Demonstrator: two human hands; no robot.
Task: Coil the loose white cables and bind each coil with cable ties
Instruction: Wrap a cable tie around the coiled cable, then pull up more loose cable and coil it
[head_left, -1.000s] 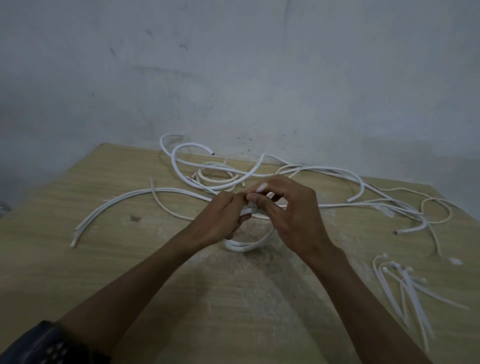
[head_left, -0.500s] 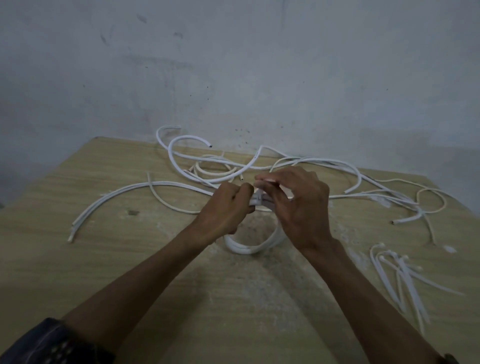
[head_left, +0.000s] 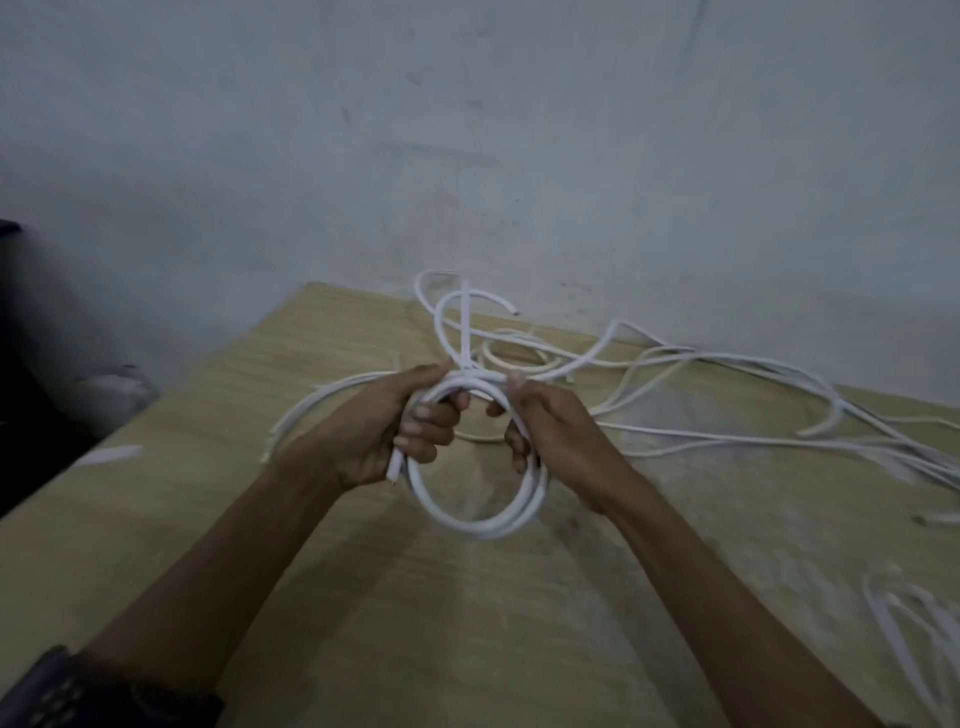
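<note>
A white cable coil (head_left: 480, 522) of two or three turns hangs above the wooden table (head_left: 467, 623). My left hand (head_left: 395, 431) grips its left side, with a cut cable end sticking out below the fist. My right hand (head_left: 550, 431) grips the right side. A thin white strip, seemingly a cable tie (head_left: 466, 332), stands up from the top of the coil between my hands. Loose white cables (head_left: 701, 395) lie tangled on the far half of the table. A bunch of white cable ties (head_left: 919, 623) lies at the right edge.
A grey wall (head_left: 467, 130) rises just behind the table's far edge. The table's left edge runs diagonally, with dark floor and a grey object (head_left: 111, 387) beyond it. A white scrap (head_left: 111, 453) lies near that edge.
My hands have moved apart and lifted the coil, which now shows as a full ring. The view has swung left and up, pushing the cable ties to the right edge.
</note>
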